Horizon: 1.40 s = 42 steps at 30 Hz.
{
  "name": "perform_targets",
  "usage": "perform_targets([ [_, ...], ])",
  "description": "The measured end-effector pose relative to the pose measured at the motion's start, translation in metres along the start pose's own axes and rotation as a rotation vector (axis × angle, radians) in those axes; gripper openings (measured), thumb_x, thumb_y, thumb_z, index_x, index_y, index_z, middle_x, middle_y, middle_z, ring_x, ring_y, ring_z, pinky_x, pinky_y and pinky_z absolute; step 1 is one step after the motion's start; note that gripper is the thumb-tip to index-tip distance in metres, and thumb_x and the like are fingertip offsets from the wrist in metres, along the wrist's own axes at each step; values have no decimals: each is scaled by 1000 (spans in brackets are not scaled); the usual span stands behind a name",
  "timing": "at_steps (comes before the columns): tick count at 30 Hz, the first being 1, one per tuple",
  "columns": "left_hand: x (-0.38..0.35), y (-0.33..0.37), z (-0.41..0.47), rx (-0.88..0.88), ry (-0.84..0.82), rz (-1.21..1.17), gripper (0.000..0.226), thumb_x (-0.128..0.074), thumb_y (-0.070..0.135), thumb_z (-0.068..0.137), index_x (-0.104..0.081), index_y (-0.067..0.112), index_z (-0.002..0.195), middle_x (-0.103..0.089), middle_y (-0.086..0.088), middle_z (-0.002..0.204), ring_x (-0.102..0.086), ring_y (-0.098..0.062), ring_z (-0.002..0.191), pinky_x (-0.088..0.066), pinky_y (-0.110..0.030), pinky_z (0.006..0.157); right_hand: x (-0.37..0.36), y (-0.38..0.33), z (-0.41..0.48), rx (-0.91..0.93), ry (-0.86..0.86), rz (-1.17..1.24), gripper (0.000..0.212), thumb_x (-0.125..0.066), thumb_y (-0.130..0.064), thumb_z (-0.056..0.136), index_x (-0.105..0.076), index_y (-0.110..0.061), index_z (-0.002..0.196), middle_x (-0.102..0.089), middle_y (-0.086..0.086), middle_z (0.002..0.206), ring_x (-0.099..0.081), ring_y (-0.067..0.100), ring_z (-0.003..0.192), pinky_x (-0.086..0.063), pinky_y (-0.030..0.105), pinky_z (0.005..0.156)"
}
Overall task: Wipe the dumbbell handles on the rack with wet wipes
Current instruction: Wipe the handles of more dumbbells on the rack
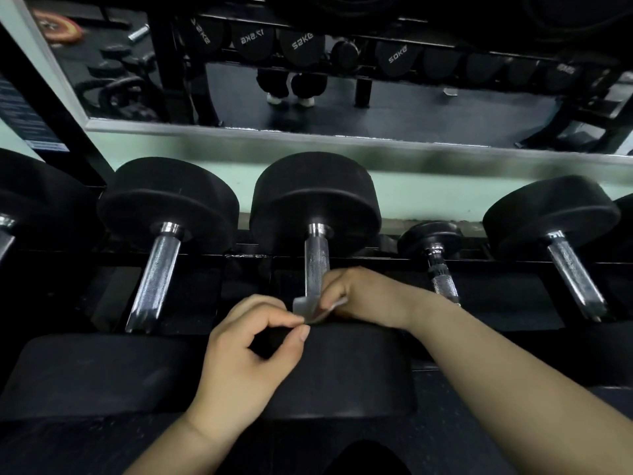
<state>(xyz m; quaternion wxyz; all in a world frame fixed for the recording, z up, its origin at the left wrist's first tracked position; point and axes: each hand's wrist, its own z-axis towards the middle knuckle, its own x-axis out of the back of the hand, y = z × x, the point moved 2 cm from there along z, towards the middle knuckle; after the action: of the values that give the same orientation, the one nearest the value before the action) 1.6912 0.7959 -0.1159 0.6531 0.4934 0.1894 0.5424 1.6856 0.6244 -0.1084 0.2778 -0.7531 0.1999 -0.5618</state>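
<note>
**Wipe held at near end of centre handle**

Rack [479, 258]: black, carrying a row of dumbbells with black round heads and knurled chrome handles. A mirror [308, 97] runs along the wall behind it.

Centre dumbbell [315, 200]: its handle [317, 258] runs from the far head toward the camera. The near end of the handle is covered by the wipe and both hands.

Wipe [308, 308]: pale, partly translucent, draped at the near end of the centre handle, stretched between the two hands.

Left hand [239, 358]: closed in a pinch, thumb and forefinger holding the wipe's near left corner. It hangs above the near head of the centre dumbbell.

Right hand [363, 296]: fingers curled, gripping the wipe's right edge just beside the handle. Whether the fingers touch the chrome itself cannot be told.

Neighbouring handles: one to the left [156, 279], a smaller dumbbell's handle [442, 275] just beyond the right wrist, and another further right [575, 279]. No hand touches them.
</note>
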Motion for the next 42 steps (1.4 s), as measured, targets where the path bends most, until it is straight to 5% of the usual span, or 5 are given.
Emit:
perform_targets([
  [7,-1,0,0,15,-2,14,11,-57,34,69,-62,28,77,-59,19,84,-57,6,79,-39,-1,73,12,41,21,-208,624,556,29,-56,13,77,-58,-14,66,-51,-7,62,-49,-8,46,-39,7,59],
  [14,-1,-3,0,20,-17,6,9,-57,33,69,-62,28,75,-59,16,83,-57,5,77,-40,-2,73,-13,43,-3,-210,183,549,38,-54,18,76,-51,-15,57,-53,-14,38,-45,-9,40,-35,3,47],
  [28,-1,0,0,35,-17,-12,12,-57,35,69,-63,27,75,-59,20,81,-57,5,77,-39,-1,72,-12,40,-5,-205,147,407,40,-54,12,79,-50,-20,57,-49,-14,44,-43,-10,41,-32,3,48],
  [35,-1,0,0,35,-18,-26,14,-56,37,69,-63,28,77,-59,24,80,-56,6,77,-39,-1,71,14,36,25,-248,599,542,19,-50,12,79,-57,-4,72,-46,-1,61,-42,-7,40,-34,6,48],
  [42,0,2,1,32,-39,-52,14,-56,38,68,-63,27,71,-60,19,79,-57,4,74,-40,-2,69,0,13,-17,-267,193,400,27,-57,4,81,-57,-16,61,-51,-13,39,-43,-7,41,-35,9,50],
])
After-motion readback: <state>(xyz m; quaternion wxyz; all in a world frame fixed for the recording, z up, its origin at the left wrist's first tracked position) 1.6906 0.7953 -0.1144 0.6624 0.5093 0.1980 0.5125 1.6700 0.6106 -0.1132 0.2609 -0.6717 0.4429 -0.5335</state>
